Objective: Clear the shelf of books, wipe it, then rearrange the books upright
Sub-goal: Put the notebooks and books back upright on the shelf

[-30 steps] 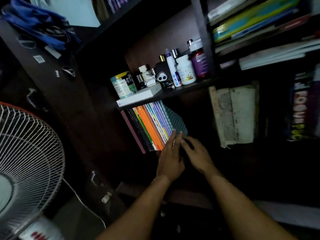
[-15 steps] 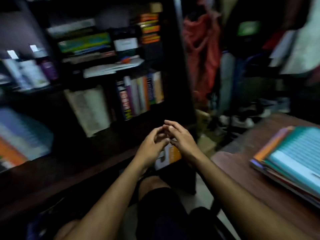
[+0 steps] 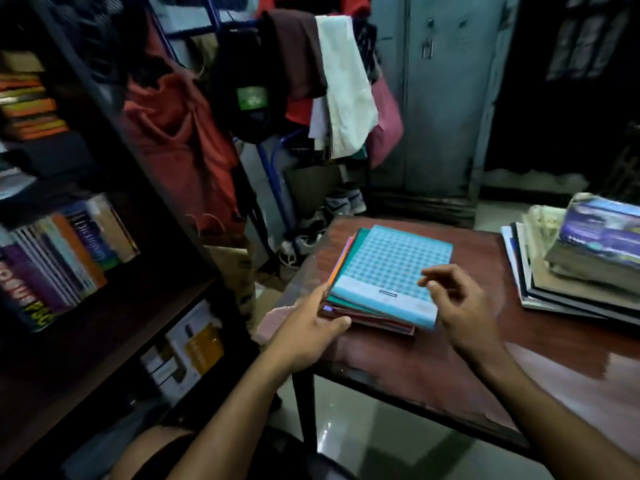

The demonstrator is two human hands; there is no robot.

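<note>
A flat stack of thin notebooks (image 3: 388,271), topped by a teal checked cover, lies on the brown wooden table (image 3: 433,362). My left hand (image 3: 308,323) reaches the stack's near left corner, fingers extended against its edge and thumb beside the lower books. My right hand (image 3: 457,303) hovers over the stack's near right corner with loosely curled fingers, holding nothing. The dark bookshelf (image 3: 114,327) stands at the left, with a row of upright books (image 3: 62,258) on one shelf.
A second pile of larger books (image 3: 581,265) sits on the table's far right. Clothes hang on a blue rack (image 3: 277,98) behind the table. Boxes (image 3: 187,351) occupy the shelf's lower compartment. A grey metal cupboard (image 3: 433,98) stands at the back.
The view swung right from the bookshelf to the table. Both hands left the upright notebooks on the shelf, came together in the air, and now reach the notebook stack on the table.
</note>
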